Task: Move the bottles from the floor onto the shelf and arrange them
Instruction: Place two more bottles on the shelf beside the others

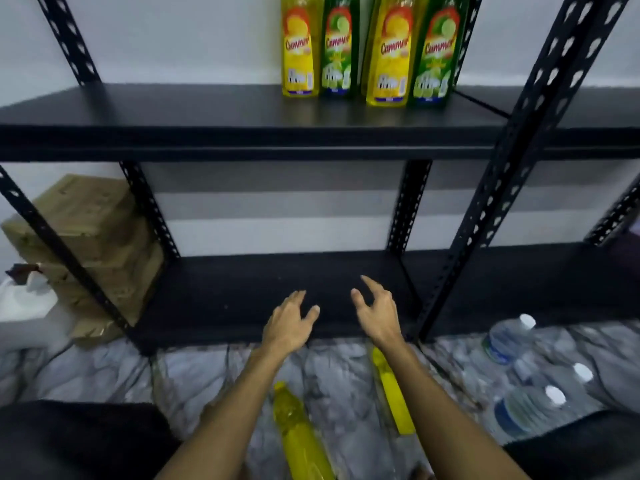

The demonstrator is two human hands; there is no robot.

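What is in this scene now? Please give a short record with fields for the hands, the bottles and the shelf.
left hand: left hand open, holds nothing
right hand: right hand open, holds nothing
upper shelf: upper shelf bears two yellow dish soap bottles and two green dish soap bottles, upright, alternating
lower shelf: lower shelf behind the hands
floor: two yellow bottles lying down; water bottles at right
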